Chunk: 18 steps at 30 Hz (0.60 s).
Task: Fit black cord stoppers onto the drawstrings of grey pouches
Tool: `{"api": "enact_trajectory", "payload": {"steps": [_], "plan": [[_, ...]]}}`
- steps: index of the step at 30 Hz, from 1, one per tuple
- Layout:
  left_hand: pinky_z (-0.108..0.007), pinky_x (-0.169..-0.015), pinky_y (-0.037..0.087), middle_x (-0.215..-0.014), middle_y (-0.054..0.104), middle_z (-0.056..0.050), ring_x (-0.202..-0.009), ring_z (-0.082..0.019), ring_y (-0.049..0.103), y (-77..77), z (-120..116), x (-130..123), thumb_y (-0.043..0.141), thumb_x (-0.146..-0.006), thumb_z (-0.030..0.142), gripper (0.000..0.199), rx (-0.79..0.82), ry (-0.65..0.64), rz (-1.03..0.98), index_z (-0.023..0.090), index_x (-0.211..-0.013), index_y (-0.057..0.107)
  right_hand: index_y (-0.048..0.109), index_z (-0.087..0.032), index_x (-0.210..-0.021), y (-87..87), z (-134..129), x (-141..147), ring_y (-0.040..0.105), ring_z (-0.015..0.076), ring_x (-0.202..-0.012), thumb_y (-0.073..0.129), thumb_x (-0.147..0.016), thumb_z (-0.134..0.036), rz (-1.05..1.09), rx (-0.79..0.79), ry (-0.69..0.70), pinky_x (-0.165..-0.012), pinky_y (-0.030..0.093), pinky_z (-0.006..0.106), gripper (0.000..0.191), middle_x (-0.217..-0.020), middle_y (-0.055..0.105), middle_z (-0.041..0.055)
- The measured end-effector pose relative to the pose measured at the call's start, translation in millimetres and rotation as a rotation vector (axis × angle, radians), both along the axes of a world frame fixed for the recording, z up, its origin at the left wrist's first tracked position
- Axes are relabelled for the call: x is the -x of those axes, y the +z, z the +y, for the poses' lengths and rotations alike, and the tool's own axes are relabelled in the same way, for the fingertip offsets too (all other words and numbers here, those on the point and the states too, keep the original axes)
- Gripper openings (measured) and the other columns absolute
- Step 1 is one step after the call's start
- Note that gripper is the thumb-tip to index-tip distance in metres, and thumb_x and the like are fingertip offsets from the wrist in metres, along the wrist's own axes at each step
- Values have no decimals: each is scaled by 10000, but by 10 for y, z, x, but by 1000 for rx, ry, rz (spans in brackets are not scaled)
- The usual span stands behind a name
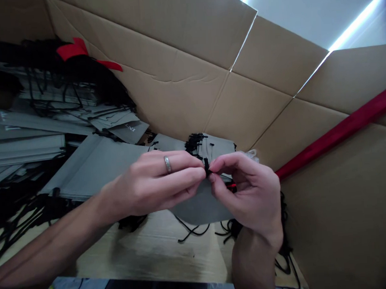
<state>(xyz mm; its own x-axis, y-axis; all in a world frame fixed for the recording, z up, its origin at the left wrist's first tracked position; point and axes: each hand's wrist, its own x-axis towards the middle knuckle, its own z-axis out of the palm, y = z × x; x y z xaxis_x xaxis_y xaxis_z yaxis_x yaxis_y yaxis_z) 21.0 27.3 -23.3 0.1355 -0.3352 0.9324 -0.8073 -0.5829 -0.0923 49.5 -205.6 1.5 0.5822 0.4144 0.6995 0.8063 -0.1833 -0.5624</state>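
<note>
One left hand (149,181), bare, metal ring (167,165) on a finger: fingers drawn together, tips closed on a small black piece (207,164), thumb hidden from where I stand. One right hand (255,188), bare, facing it: thumb and forefinger in a narrow pinch at the same black piece, the other fingers curled. The black piece itself — cord or fabric, I cannot tell — sits between the two sets of fingertips, above a grey panel (199,206). One small red item (230,186), partly covered by the right hand. Black cords (193,233), looped on the pale tabletop (147,254) on the near side of the panel. Beyond the hands, a stack of grey pieces (219,145) with black ends; just beside it, a bit of clear plastic (252,154). To the left, one large grey sheet (97,162), then layered grey pieces (21,149), trailing black strands (19,227), and one grey tag (130,131) with white lettering. Behind those, a dark heap (109,86) topped with red strips (73,50). Around the table, cardboard walls (175,46); at right, one long red band (337,130), slanting across the cardboard.
</note>
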Motion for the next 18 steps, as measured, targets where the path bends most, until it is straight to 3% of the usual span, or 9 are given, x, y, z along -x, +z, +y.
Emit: {"api": "enact_trajectory", "payload": {"steps": [5, 9, 12, 18], "plan": [[-296, -798, 722, -1053, 872, -59, -916, -212, 866, 0, 31, 81, 805, -1060, 156, 132, -92, 66, -14, 189, -1164, 729, 775, -234, -1053, 85, -65, 62, 784, 142, -806, 755, -979, -80, -133, 157, -13, -767, 656, 263, 172, -955, 837, -17], [-255, -682, 661, -951, 843, -11, -828, -167, 838, 44, 33, 60, 715, -1068, 105, 136, -130, -9, 25, 235, -1059, 674, 755, -212, -1007, 153, -110, 35, 763, 129, -768, 716, -1036, -86, -242, 299, 45, -730, 627, 236, 135, -885, 808, -15], [-242, -701, 652, -934, 835, -11, -810, -150, 826, 40, 21, 23, 702, -1068, 102, 126, -114, -39, 25, 215, -1026, 668, 735, -219, -997, 164, -119, 14, 753, 123, -761, 700, -1026, -75, -257, 309, 80, -720, 619, 222, 150, -875, 795, -21], [-233, -765, 688, -941, 833, -5, -809, -151, 822, -14, 12, 40, 755, -1080, 183, 72, -82, 15, 31, 233, -1118, 719, 699, -228, -982, 142, -73, 30, 728, 132, -753, 660, -1017, -61, -317, 264, 0, -730, 617, 242, 176, -863, 756, -10]]}}
